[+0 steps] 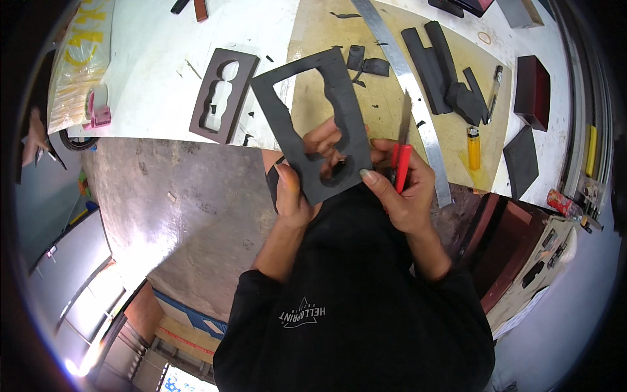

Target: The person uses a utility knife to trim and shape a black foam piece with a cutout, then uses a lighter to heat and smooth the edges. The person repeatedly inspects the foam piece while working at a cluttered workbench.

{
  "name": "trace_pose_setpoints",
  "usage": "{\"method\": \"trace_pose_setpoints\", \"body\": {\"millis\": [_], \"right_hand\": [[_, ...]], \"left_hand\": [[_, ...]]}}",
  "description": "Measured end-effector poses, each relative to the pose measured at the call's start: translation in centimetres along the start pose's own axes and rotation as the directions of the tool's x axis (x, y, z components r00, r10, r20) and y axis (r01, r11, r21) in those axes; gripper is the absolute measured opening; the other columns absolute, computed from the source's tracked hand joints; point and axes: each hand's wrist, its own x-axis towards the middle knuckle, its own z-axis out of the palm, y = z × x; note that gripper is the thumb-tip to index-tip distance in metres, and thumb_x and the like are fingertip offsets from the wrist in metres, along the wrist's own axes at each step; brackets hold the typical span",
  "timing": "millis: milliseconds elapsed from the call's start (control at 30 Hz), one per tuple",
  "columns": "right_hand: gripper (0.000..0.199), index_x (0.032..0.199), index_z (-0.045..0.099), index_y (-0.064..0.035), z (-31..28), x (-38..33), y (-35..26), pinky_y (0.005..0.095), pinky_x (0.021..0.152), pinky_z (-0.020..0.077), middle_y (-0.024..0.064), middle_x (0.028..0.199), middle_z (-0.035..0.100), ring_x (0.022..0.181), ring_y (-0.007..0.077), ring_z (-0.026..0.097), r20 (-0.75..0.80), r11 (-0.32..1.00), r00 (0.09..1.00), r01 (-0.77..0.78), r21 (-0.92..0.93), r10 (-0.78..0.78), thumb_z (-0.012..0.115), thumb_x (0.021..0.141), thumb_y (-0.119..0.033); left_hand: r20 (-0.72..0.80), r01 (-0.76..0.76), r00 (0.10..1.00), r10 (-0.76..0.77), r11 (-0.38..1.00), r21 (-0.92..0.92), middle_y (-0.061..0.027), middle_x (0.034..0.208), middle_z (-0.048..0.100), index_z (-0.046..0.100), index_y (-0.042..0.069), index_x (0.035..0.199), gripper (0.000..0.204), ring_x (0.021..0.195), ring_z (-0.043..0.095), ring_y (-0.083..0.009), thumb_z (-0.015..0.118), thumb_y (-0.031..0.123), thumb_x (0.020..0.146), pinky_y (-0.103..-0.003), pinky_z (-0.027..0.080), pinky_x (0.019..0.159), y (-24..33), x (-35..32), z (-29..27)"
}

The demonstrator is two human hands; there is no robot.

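Above the table's near edge, I hold up a flat black foam insert point(344, 104) with a wavy, bottle-like cut-out through it. My left hand point(295, 201) grips its lower left edge, thumb in front; fingers show through the opening. At the lower right corner, my right hand point(413, 196) touches the foam with its thumb. That same hand is closed around a red-handled knife point(403, 168), its blade pointing up and away from me. A dark grey-brown tray point(240, 91) with a similar wavy cut-out lies on the table left of the insert.
A long steel ruler point(392, 59) crosses the yellowish mat point(320, 29). Black foam strips point(423, 68), a yellow lighter point(473, 150), a pen point(496, 91) and a dark red box point(532, 91) lie right. Far left are a plastic bag point(78, 78) and another person's hand point(34, 140).
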Motion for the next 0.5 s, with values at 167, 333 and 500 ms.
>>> {"method": "trace_pose_setpoints", "body": {"millis": [167,333,500], "right_hand": [[0.037,0.115,0.055,0.0050,0.4,0.5,0.7,0.0249,0.081,0.0488,0.0079,0.098,0.065,0.090,0.0118,0.060,-0.102,0.991,0.992,-0.057,0.124,0.070,0.073,0.084,-0.004],[0.041,0.120,0.050,0.0040,1.1,0.9,1.3,0.0237,0.077,0.0483,0.0070,0.095,0.064,0.086,0.0098,0.059,-0.121,1.000,0.992,-0.022,-0.011,0.021,0.071,0.086,-0.006],[0.044,0.124,0.041,0.0014,-0.2,-0.5,2.0,0.0219,0.069,0.0451,0.0047,0.089,0.059,0.077,0.0075,0.053,-0.143,0.991,0.984,-0.113,-0.077,0.101,0.066,0.090,-0.009]], "left_hand": [[0.016,-0.146,0.989,0.145,0.977,0.159,-0.0200,0.117,0.061,0.040,-0.009,0.132,0.063,0.109,0.061,-0.0237,0.069,0.028,0.090,-0.035,0.046,0.097,1.0,-0.8,-1.4],[-0.235,-0.142,0.917,0.322,0.815,0.562,-0.0148,0.103,0.067,0.054,-0.010,0.122,0.045,0.095,0.064,-0.0184,0.073,0.006,0.084,-0.029,0.049,0.085,1.6,-1.4,-1.2],[0.179,-0.306,0.762,0.623,0.103,0.946,-0.0150,0.089,0.068,0.062,-0.003,0.113,0.043,0.076,0.067,-0.0215,0.080,0.006,0.075,-0.027,0.051,0.068,4.4,1.4,-3.7]]}}
